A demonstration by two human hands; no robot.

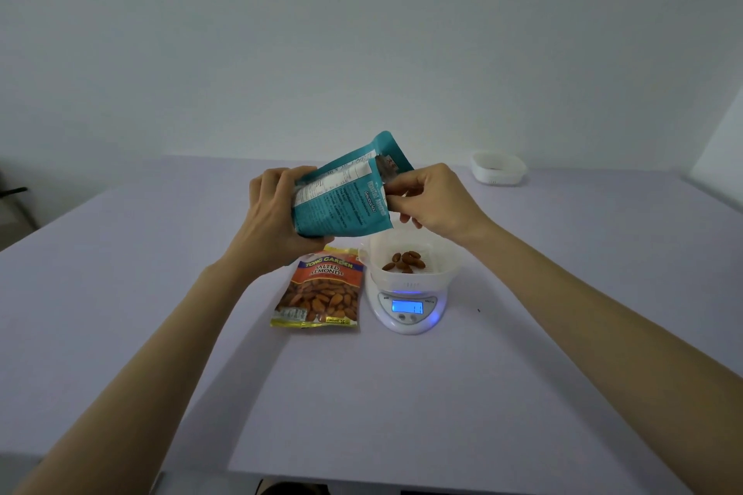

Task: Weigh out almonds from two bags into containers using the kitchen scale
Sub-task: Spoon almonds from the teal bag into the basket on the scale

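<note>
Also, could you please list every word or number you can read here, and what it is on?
"TONG GARDEN": on the orange bag.
"SALTED ALMONDS": same bag, below the brand.
Print on the teal bag: upside down, too blurred to read.
Digits on the scale display: too small to read.

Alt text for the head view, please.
The left hand holds a teal bag tilted over a white container of almonds on a lit kitchen scale; the right hand pinches the bag's edge. An orange almond bag lies beside the scale.
</note>
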